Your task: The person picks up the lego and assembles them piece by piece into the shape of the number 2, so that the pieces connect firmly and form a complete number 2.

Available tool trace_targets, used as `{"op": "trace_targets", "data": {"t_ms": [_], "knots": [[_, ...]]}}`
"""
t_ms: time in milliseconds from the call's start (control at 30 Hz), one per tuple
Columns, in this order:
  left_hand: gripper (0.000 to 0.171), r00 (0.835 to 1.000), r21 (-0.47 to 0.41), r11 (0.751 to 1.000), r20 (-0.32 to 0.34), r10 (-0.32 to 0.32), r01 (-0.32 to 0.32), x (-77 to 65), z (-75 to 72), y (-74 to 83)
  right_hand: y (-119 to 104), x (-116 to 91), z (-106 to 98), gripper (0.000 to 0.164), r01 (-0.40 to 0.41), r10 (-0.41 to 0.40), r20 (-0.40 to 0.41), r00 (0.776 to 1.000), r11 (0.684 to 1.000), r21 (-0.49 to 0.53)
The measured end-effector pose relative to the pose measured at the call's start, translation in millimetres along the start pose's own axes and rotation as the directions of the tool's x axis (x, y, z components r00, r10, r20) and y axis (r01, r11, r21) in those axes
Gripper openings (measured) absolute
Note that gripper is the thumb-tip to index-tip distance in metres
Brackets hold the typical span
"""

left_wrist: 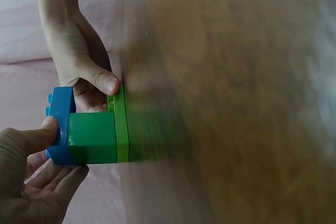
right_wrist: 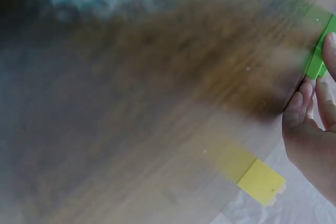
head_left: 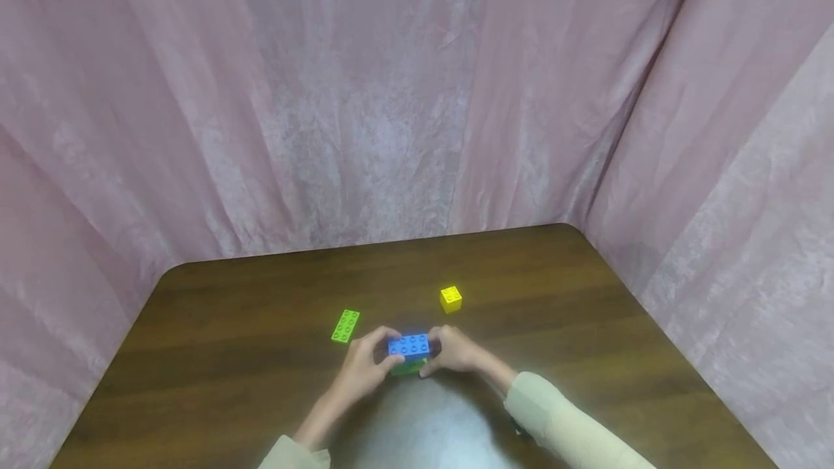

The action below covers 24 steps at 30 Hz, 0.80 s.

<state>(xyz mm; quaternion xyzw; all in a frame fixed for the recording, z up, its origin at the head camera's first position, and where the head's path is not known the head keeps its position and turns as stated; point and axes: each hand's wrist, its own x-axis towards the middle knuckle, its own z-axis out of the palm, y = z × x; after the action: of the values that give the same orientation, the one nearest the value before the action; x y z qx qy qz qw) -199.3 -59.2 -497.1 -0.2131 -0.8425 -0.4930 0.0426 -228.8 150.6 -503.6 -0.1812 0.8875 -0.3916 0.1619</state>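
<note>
A blue brick (head_left: pixel 409 347) sits on a darker green brick (left_wrist: pixel 93 137), which stands on a flat lime green plate (left_wrist: pixel 121 127). My left hand (head_left: pixel 367 362) pinches the blue brick between thumb and fingers at its left end. From the other side, my right hand (head_left: pixel 455 349) grips the plate's end, its thumb on the plate in the left wrist view. In that view the blue brick overhangs the green one on the right hand's side. The stack's lower part is largely hidden from the head view.
A second lime green plate (head_left: pixel 345 326) lies on the brown table (head_left: pixel 260 310), left of and beyond the left hand. Farther back, beyond the right hand, stands a yellow brick (head_left: pixel 451 300). Pink curtains (head_left: pixel 365 107) hang behind and beside the table.
</note>
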Motion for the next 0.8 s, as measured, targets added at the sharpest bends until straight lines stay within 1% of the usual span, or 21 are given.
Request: {"op": "trace_targets", "data": {"t_ms": [100,267,400,467,567,733,800], "knots": [[0.026,1.0,-0.023,1.0,0.013,0.002,-0.002,-0.7,1.1,-0.6,3,-2,1,0.037,0.0,0.0,0.004,1.0,1.0,-0.007],[0.027,1.0,-0.03,1.0,0.022,0.004,-0.003,1.0,1.5,0.6,4,-4,-3,0.038,0.007,-0.007,0.029,1.0,1.0,0.007],[0.027,1.0,-0.034,0.999,0.023,0.006,-0.005,0.6,0.9,1.5,3,-7,-10,0.044,-0.01,0.005,0.06,0.998,0.996,0.086],[0.027,1.0,-0.036,0.999,0.024,-0.001,0.002,0.0,0.3,1.7,3,-9,-14,0.046,-0.029,0.022,0.058,0.998,0.991,0.133],[0.027,0.999,-0.041,0.999,0.026,-0.019,0.02,-0.3,-0.6,1.2,3,-11,-22,0.045,-0.027,0.022,0.029,0.999,0.983,0.181],[0.027,0.999,-0.045,0.998,0.025,-0.032,0.033,1.1,-2.4,0.5,2,-10,-36,0.04,0.021,-0.013,-0.048,0.999,0.985,0.17],[0.028,0.999,-0.041,0.999,0.024,-0.032,0.033,1.5,-2.8,0.2,1,-10,-43,0.038,0.026,-0.011,-0.094,0.996,0.987,0.162]]}}
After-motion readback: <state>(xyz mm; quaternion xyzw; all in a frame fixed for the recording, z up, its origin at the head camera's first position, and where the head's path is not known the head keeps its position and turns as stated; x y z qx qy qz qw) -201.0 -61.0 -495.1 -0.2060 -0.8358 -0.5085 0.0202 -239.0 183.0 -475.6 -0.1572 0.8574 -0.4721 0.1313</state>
